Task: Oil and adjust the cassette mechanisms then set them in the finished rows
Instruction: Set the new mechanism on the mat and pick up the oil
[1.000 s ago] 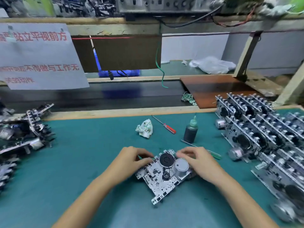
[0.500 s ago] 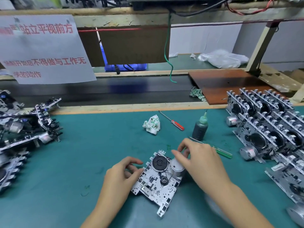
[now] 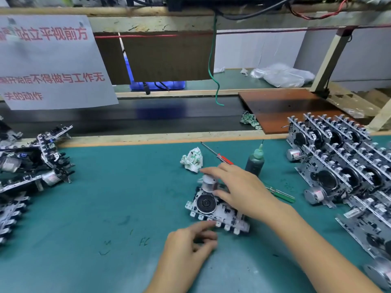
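A cassette mechanism (image 3: pixel 215 210) sits mid-mat, the right hand (image 3: pixel 241 191) gripping it around its motor (image 3: pixel 208 183), the left hand (image 3: pixel 190 248) loosely curled at its near edge, holding nothing. This one looks mid-job. Finished rows (image 3: pixel 347 170) fill the right, too many to count; an unsorted pile (image 3: pixel 31 166) waits left. One oil bottle (image 3: pixel 255 163), two screwdrivers, red (image 3: pixel 218 154) and green (image 3: pixel 281 194).

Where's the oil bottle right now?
In the head view, the oil bottle stands upright on the green mat, right of centre, just beyond the right hand, beside the red-handled screwdriver.
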Available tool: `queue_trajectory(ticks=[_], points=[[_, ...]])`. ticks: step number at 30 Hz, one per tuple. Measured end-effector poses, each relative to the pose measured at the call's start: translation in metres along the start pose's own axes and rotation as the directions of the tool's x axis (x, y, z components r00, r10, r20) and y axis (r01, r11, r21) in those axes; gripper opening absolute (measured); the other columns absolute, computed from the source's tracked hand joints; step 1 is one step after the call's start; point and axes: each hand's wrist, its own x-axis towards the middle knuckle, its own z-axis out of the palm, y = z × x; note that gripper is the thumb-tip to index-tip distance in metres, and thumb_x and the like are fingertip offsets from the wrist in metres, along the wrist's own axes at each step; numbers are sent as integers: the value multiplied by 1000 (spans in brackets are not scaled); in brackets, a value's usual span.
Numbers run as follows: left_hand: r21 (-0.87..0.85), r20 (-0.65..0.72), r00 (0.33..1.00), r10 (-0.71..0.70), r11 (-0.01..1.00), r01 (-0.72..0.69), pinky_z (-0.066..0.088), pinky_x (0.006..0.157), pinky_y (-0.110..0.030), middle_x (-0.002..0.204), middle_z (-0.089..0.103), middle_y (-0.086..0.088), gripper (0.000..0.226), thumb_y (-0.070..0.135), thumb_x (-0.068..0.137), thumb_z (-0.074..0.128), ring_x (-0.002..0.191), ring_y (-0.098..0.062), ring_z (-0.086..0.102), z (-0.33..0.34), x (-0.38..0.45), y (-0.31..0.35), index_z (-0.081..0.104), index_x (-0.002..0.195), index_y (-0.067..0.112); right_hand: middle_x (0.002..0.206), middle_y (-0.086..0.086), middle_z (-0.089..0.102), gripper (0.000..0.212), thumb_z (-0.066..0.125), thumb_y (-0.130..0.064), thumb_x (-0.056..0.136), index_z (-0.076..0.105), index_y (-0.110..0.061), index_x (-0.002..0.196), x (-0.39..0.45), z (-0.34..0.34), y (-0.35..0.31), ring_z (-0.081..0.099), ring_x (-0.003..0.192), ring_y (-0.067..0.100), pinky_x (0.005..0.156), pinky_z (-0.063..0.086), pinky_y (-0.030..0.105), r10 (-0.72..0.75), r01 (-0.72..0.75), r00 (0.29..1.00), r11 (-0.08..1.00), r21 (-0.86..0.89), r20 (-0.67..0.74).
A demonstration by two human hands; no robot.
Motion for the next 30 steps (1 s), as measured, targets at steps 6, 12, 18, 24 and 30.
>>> queue_trajectory(ticks=[6,12,18,24,30], points=[[336,-94,899,429,863,-377,40,74,-12,87,58,24,39,40,73,74,78,5,52,-8,22,3,63,110,39,115,-22,58,37,60,-30,90,50,-46,122,-9,2,13,45,114,-1,98,34,20,-36,69,995,932,357,-98],[392,287,922,260,846,-361,15,107,-9,139,15,32,122,65,47,82,131,15,13,-48,69,-7,-3,134,55,110,-28,55,25,47,-46,87,54,-41,111,-41,13,32,45,111,-10,92,29,4,178,-52,956,885,462,-233],[277,254,913,321,880,-386,23,102,-3,141,26,40,123,59,47,86,131,18,24,-49,75,-20,6,140,61,118,-36,43,47,38,-57,83,48,-40,125,-49,26,37,35,111,-24,90,22,-3,263,-163,956,846,508,-131],[188,254,907,335,903,-386,28,111,-19,145,30,33,121,53,49,90,135,10,28,-47,73,-24,12,142,57,119,-35,45,50,30,-66,85,49,-40,124,-47,30,34,33,112,-26,90,21,-4,249,-164,963,850,500,-107],[257,276,898,344,874,-414,20,101,-1,135,18,50,123,55,51,85,131,16,22,-45,68,-23,0,140,62,118,-24,53,55,31,-62,83,52,-34,125,-46,33,36,43,113,-10,91,26,1,264,-179,958,853,491,-109]])
